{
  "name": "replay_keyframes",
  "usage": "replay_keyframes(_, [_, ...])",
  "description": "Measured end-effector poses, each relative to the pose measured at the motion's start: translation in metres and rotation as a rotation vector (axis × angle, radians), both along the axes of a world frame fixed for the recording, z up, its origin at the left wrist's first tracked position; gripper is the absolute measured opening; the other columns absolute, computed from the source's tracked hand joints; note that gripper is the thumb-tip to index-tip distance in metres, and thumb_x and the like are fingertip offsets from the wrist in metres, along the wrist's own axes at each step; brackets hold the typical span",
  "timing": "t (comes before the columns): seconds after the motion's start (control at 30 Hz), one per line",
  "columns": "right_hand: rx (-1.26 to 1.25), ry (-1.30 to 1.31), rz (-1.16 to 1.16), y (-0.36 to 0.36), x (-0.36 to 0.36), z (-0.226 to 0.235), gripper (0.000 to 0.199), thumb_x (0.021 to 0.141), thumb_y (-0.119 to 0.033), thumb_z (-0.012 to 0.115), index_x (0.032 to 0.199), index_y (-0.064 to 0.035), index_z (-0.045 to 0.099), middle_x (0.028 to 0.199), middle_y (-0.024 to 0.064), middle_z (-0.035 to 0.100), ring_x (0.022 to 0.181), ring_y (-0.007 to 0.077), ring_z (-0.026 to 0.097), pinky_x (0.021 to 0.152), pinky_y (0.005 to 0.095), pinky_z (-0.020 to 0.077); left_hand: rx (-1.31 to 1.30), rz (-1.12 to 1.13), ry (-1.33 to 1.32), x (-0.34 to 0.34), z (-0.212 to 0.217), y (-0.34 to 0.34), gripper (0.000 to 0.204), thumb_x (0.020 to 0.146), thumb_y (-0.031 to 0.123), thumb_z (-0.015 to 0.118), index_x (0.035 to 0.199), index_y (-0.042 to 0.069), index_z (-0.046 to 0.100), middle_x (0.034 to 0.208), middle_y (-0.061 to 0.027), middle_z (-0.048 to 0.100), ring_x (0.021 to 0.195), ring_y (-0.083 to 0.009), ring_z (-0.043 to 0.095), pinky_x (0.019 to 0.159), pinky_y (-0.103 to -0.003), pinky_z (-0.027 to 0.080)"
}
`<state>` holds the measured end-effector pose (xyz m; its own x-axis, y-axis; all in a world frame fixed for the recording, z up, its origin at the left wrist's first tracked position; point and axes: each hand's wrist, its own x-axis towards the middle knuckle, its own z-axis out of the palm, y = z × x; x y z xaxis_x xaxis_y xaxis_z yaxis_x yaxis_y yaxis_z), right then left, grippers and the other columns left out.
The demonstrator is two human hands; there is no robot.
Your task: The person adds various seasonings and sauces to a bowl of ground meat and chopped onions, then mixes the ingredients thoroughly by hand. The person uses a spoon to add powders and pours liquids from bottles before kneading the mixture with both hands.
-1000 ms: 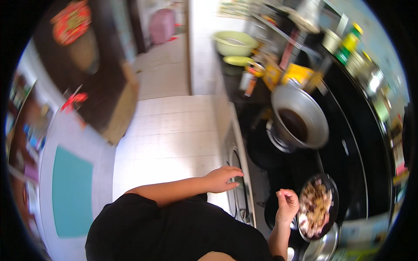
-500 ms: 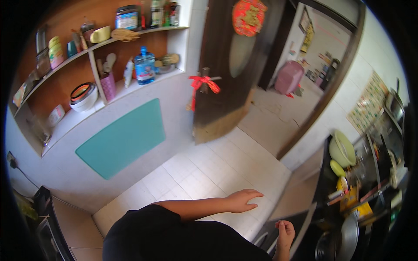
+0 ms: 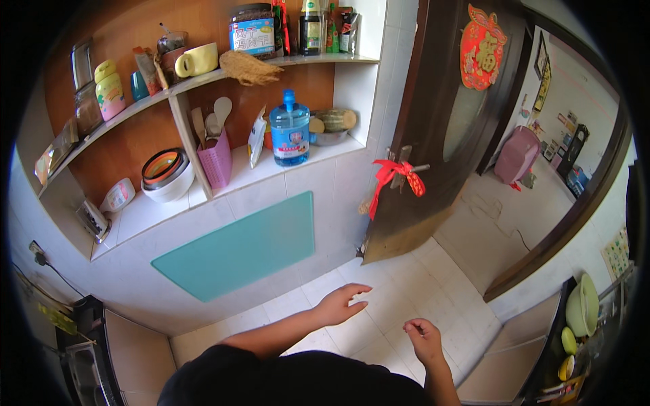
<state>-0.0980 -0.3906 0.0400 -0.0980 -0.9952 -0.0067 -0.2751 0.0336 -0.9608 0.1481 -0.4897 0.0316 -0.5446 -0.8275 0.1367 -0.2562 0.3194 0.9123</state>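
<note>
My left hand (image 3: 342, 304) reaches out over the pale tiled floor, its fingers and thumb apart and nothing between them. To its right, my right hand (image 3: 425, 340) hangs over the floor with fingers curled in toward the thumb; I see nothing in it. Neither hand touches anything. Beyond the left hand, a teal rectangular panel (image 3: 237, 247) lies flat against the low wall. A dark wooden door (image 3: 426, 122) stands open ahead, a red ribbon (image 3: 396, 179) tied on its handle.
Wall shelves (image 3: 271, 162) at the left hold a blue water jug (image 3: 290, 132), a purple basket (image 3: 215, 162) with utensils, stacked bowls (image 3: 167, 186) and a yellow mug (image 3: 196, 61). At right, a counter carries a pale green basin (image 3: 582, 308). Through the doorway stands a pink suitcase (image 3: 518, 155).
My view has swung left toward the shelves, and the counter at right has slid mostly out of sight. My hands appear closer together, the left still open, the right still curled.
</note>
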Motion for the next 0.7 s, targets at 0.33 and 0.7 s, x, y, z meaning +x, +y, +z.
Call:
replay_keyframes(0.33, [-0.132,0.027,0.386,-0.252,-0.011,-0.01,0.018,0.082,-0.016,0.06,0.091,-0.0004,0.061,0.083,0.0081,0.063,0.074,0.0137,0.058,0.067,0.0259,0.0463,0.004,0.327,-0.063,0.011,0.002,-0.126,0.033,0.086,0.014,0.055,0.117,0.006,0.051,0.117,-0.0113,0.053,0.104,-0.0227,0.053,0.083,-0.032,0.046])
replay_keyframes(0.7, [-0.771,0.062,0.78,-0.442,0.1,0.196,0.015,0.085,-0.006,0.053,0.098,-0.0014,0.058,0.094,0.0109,0.058,0.085,0.0198,0.057,0.07,0.0284,0.0458,-0.114,0.602,-0.021,0.013,0.048,-0.183,0.032,0.085,0.017,0.057,0.115,0.009,0.052,0.115,-0.0099,0.054,0.101,-0.0234,0.053,0.082,-0.032,0.045])
